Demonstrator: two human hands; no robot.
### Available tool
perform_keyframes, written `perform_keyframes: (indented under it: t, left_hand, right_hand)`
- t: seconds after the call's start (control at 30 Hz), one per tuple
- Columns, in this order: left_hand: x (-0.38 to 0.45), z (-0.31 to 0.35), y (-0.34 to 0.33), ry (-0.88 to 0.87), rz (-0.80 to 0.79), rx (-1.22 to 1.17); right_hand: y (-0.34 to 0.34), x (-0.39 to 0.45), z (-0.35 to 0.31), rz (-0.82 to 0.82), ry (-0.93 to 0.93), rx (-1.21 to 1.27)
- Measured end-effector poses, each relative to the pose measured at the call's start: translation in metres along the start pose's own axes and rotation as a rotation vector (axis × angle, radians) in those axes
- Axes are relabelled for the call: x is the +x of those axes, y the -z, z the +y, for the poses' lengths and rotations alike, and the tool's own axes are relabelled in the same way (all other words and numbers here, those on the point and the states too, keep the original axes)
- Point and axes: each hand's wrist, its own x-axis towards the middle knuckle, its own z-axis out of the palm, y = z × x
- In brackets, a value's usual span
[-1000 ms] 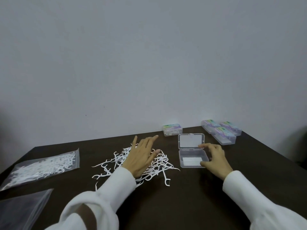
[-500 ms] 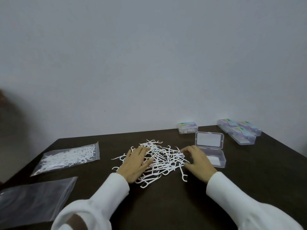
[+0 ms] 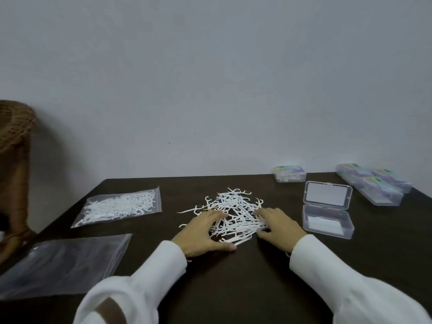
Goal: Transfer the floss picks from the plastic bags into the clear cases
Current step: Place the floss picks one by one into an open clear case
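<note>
My left hand (image 3: 205, 232) and right hand (image 3: 278, 226) sit on either side of the loose picks (image 3: 233, 211) heaped mid-table, fingers curled in against the pile's near edge, cupping it rather than gripping any single pick. The open case (image 3: 327, 222) lies just right of my right hand, toward the table's right edge, its tray nearer me and its lid (image 3: 327, 195) hinged back toward the wall. So the right hand is the nearer one for the carry, I judge, and the picks should go in lengthwise along the tray's left-right axis. A full bag (image 3: 119, 206) waits near the left edge, a flat bag (image 3: 63, 263) at the near-left corner.
</note>
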Motion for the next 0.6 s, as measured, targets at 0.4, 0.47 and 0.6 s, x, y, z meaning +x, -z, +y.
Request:
perform_keyframes:
  t: [0.4, 0.47, 0.6]
  left_hand:
    - [-0.004, 0.008, 0.004, -0.003, 0.129, 0.209]
    - [-0.004, 0.011, 0.005, -0.010, 0.142, 0.192]
    - [0.001, 0.014, 0.009, -0.026, 0.192, 0.243]
  right_hand:
    - [0.005, -0.001, -0.011, 0.077, 0.240, -0.246]
    - [0.004, 0.000, -0.017, 0.101, 0.265, -0.323]
    - [0.001, 0.001, -0.024, 0.094, 0.262, -0.429]
